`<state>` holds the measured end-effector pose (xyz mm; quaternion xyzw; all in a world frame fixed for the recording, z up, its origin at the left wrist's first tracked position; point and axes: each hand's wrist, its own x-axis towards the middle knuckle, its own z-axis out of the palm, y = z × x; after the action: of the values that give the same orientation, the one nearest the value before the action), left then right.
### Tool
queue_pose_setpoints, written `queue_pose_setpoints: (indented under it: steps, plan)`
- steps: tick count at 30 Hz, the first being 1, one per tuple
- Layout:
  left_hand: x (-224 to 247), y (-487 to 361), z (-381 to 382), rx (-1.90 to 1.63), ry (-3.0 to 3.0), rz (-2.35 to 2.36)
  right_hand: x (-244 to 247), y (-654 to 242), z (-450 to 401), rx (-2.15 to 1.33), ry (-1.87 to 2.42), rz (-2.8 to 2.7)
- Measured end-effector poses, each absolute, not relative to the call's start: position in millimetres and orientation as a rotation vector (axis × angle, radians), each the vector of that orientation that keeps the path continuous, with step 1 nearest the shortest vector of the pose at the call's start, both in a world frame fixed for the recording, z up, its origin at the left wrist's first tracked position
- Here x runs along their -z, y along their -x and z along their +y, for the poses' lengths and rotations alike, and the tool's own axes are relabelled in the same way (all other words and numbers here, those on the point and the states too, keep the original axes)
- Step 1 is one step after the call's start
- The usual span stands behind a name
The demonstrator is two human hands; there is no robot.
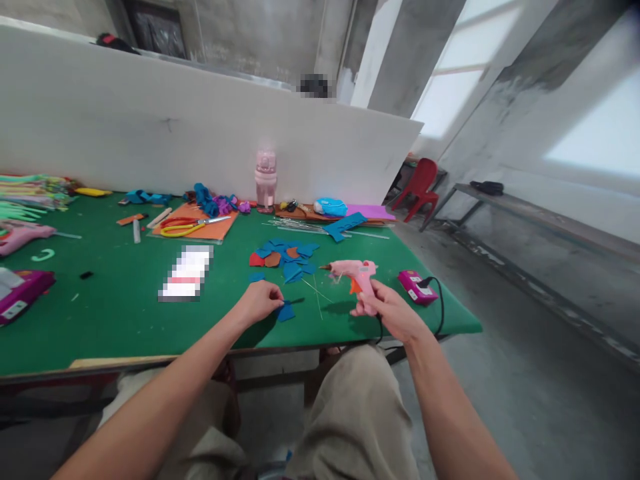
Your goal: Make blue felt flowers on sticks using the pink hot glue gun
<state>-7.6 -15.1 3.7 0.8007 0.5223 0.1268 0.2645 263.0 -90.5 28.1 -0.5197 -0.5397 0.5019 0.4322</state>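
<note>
My right hand (390,308) is wrapped round the handle of a pink hot glue gun (356,269) with an orange trigger. Its nozzle points left, above the green table. My left hand (260,301) has its fingertips pinched together just above the tabletop. A thin dark strip shows at those fingertips; what it is, I cannot tell. Right below them is a small blue cut piece (286,312). Farther back, a loose pile of blue cut pieces (293,270) is mixed with a red piece (257,259) and brown ones. Thin wires (316,293) lie between my hands.
Scissors (193,225) rest on orange sheets (220,231). A pink bottle (266,181) stands by the white partition (215,113). At right is a magenta box (417,287) with a black cable. Bundled pipe cleaners (35,193) and another pink glue gun (25,237) are left.
</note>
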Motion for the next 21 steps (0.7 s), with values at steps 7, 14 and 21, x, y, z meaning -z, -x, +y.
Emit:
queue_pose_setpoints:
  steps: [7, 14, 21]
  plan:
    - [-4, 7, -16, -0.341, -2.173, 1.377, -43, -227, -103, -1.361, 1.383, -1.666]
    - [0, 8, -14, -0.363, -2.21, 1.367, -54, -214, -108, -1.212, 1.495, -1.929]
    - [1, 8, -15, -0.367, -2.218, 1.361, -47, -208, -107, -1.093, 1.498, -2.017]
